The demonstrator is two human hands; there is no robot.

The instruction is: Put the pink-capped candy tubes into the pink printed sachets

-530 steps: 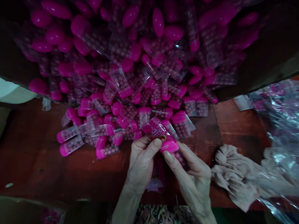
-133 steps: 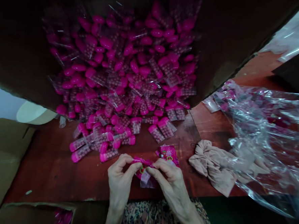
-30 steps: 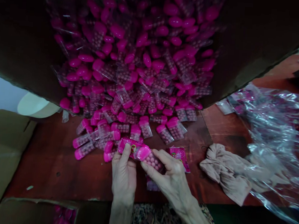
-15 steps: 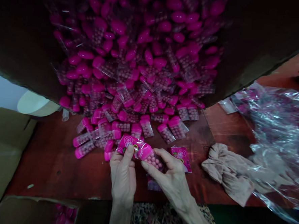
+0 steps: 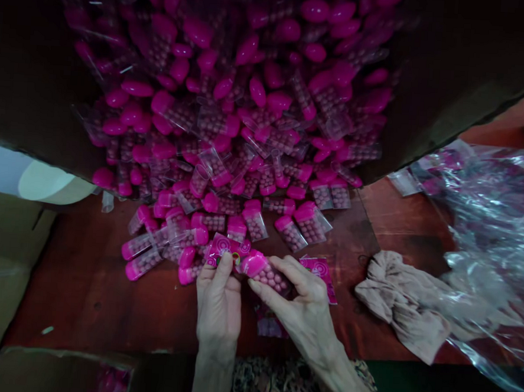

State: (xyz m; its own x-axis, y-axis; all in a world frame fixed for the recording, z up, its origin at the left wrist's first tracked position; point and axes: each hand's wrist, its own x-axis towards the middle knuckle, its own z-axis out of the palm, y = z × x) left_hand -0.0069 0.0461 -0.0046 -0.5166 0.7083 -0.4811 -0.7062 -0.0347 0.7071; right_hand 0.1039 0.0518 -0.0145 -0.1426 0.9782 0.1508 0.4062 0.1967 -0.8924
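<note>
My left hand (image 5: pixel 221 294) is closed on a pink printed packet (image 5: pixel 220 246), with the thumb on top. My right hand (image 5: pixel 303 293) grips a clear container of pink balls with a pink cap (image 5: pixel 268 273). The cap end touches the packet, partly inside or behind its edge; which one I cannot tell. Several similar containers (image 5: pixel 298 225) lie on the red table just beyond my hands. Another pink packet (image 5: pixel 322 273) rests beside my right hand, partly covered by it.
A large dark box (image 5: pixel 428 94) spills a heap of capped containers (image 5: pixel 222 122) onto the table (image 5: pixel 99 304). A crumpled cloth (image 5: pixel 398 293) and clear plastic bags (image 5: pixel 499 234) lie right. A white bowl (image 5: pixel 54 183) and cardboard boxes (image 5: pixel 1 251) are left.
The view has shifted slightly. The container in my right hand is tilted a little differently against the packet; both hands keep their hold.
</note>
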